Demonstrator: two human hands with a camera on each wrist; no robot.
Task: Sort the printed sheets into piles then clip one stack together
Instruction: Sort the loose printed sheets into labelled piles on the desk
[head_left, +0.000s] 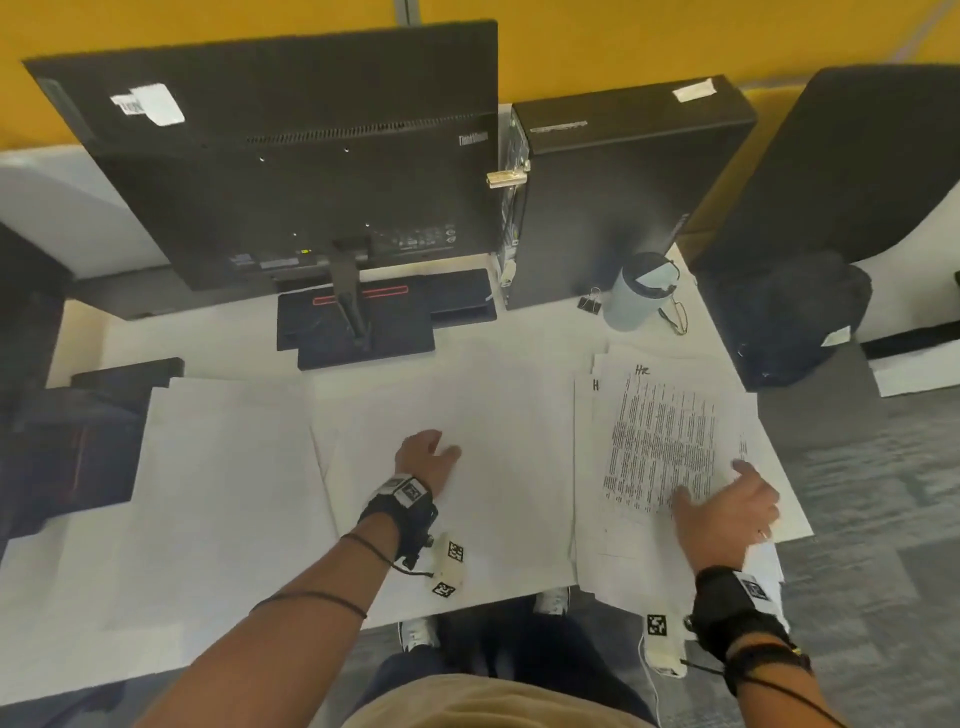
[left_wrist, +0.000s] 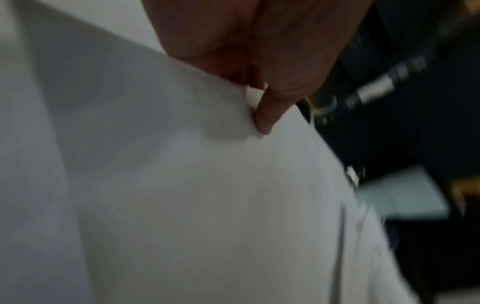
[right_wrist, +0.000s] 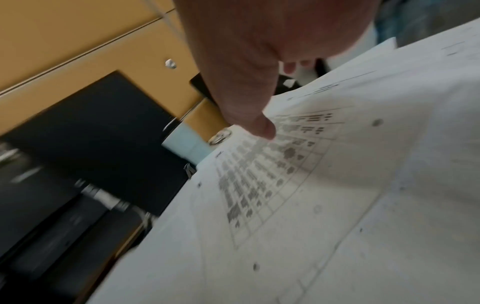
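Three groups of sheets lie on the white desk: a blank-looking pile on the left, one in the middle, and a loose fan of printed sheets on the right. My left hand rests flat on the middle pile, and its thumb touches the white paper. My right hand lies spread on the lower right of the top printed sheet, thumb stretched over the text. A black binder clip lies at the back right, apart from both hands.
A monitor on its stand and a computer tower line the back of the desk. A pale blue tumbler stands beside the clip. A dark chair with a bag sits to the right. The right-hand sheets overhang the desk's front edge.
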